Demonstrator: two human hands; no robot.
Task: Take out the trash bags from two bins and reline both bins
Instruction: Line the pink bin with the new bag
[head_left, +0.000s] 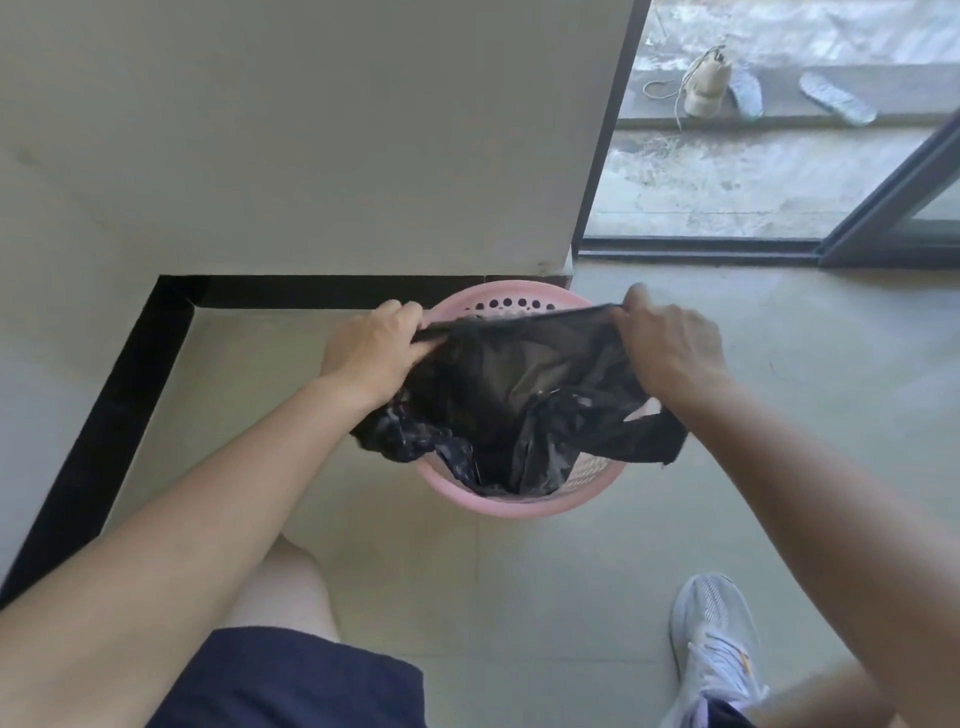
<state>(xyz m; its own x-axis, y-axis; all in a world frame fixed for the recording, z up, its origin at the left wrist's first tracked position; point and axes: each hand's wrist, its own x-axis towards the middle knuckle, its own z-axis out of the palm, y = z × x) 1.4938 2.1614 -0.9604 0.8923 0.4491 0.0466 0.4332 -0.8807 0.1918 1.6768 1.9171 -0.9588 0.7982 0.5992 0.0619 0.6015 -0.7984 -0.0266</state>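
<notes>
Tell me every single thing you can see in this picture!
bin: one, pink with holes, on the floor in the wall corner
trash bag: one, black, stretched over the bin's mouth
skirting: one strip, black, along the wall's foot
door frame: one, dark, upper right
shoe: one, beige, outside on the ledge
slippers: two, pale, beside the shoe
shorts: one pair, navy, bottom
sneaker: one, white, lower right
left hand: one, gripping the bag's left edge
right hand: one, gripping its right edge

wall (311, 156) close behind pink bin (519, 506); open floor (779, 364) right.
</notes>
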